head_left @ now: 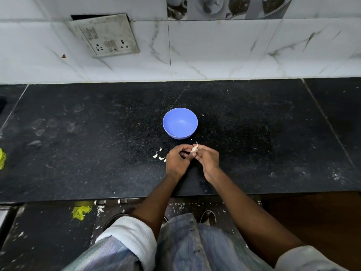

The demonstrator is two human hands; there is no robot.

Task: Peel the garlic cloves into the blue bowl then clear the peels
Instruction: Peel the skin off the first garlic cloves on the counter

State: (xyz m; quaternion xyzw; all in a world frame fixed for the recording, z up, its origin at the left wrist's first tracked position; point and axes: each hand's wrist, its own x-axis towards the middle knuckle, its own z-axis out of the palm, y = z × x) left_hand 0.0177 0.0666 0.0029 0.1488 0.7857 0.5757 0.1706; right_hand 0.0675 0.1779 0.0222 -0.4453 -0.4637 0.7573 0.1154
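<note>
A blue bowl [180,123] stands on the black stone counter [254,133], and I see nothing inside it. Just in front of the bowl both hands meet around one pale garlic clove [194,149]. My left hand [177,160] holds the clove with curled fingers. My right hand [207,158] pinches it from the right, and a strip of peel sticks up from the clove. Several pale peel pieces [159,155] lie on the counter to the left of my left hand.
A tiled wall with a switch plate [109,36] rises behind the counter. A yellow-green mesh scrap [2,158] lies at the counter's far left edge, and another one [81,211] lies on the floor below the front edge.
</note>
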